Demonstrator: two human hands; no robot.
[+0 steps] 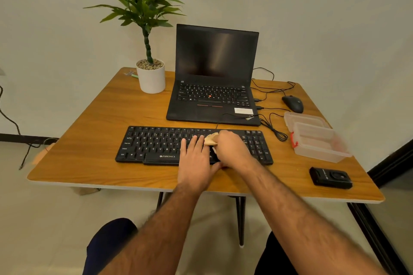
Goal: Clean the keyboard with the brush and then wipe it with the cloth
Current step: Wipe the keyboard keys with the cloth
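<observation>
My right hand bunches the cloth in its grip on the keyboard; my left hand lies flat, steadying it. I judge wiping underway; next, sweep the cloth across the remaining keys.

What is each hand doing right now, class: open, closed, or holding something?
Left hand: open, fingers straight, resting on the keyboard.
Right hand: closed round the cloth, pressing it on the keys.

A home-office corner: a wooden desk against a plain wall holds an open laptop, wired mouse, external keyboard and potted plant.
</observation>
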